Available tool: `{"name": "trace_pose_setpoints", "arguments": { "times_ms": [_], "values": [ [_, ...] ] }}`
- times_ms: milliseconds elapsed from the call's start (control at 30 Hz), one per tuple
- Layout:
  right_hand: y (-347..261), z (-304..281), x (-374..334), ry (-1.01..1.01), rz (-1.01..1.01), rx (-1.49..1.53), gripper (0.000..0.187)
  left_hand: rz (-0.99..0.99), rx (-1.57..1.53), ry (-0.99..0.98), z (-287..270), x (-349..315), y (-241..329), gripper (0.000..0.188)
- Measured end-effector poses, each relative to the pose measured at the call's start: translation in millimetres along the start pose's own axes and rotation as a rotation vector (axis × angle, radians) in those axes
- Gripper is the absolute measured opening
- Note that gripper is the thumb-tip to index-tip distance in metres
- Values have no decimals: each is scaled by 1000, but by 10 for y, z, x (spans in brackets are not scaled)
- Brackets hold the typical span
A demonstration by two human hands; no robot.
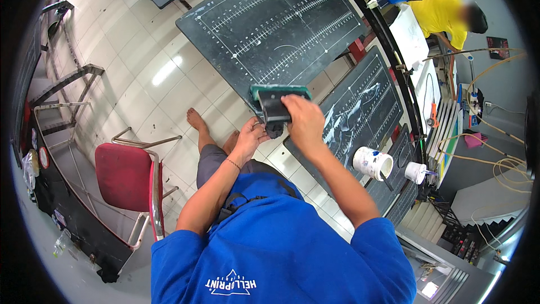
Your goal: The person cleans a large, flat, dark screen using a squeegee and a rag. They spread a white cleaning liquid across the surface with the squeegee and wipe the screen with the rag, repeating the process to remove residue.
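My right hand (305,125) grips a squeegee (274,106) by its black holder. Its green blade edge, smeared with pale ink, points away from me. Just below the holder is a small dark, bunched lump (274,130); whether it is a cloth or part of the tool I cannot tell. My left hand (250,138) is beside this lump, fingers curled in against it, their tips partly hidden. Both hands are in front of my waist, at the near corner of a large black printing board (275,28) marked with white rulers.
Right of me, another black board (360,110) carries white smears. A white ink-stained bucket (371,162) and a smaller white tub (415,173) stand there. A red chair (126,177) is on the tiled floor at left. A person in yellow (441,14) works at far right.
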State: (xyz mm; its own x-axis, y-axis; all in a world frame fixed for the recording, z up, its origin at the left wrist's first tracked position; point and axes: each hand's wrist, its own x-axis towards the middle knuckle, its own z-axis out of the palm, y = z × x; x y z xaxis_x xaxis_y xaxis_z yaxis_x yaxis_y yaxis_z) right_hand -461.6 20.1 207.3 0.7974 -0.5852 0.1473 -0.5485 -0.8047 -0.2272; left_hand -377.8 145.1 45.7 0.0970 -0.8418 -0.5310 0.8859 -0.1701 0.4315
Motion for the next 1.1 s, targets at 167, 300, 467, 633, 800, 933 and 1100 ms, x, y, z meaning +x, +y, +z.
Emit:
{"name": "trace_pose_setpoints", "arguments": {
  "times_ms": [167,300,467,633,800,933,1100],
  "values": [
    [166,-283,568,-189,117,13,41,-6,23,-23,3,31,71,25],
    [333,-248,859,-136,74,-20,39,-15,41,14,45,8,86,25],
    [277,-42,694,-33,56,-71,38,0,72,12,-19,-24,63,26],
    [-81,24,201,-36,69,-16,40,38,131,48,-49,-54,114,26],
    [-331,-50,122,-88,126,55,34,42,129,105,-51,-79,134,26],
    [-180,-239,517,-404,334,139,28,79,164,132,-140,-76,122,24],
    [732,-344,661,-509,731,736,32,91,214,141,-82,-130,221,23]
  ]
}}
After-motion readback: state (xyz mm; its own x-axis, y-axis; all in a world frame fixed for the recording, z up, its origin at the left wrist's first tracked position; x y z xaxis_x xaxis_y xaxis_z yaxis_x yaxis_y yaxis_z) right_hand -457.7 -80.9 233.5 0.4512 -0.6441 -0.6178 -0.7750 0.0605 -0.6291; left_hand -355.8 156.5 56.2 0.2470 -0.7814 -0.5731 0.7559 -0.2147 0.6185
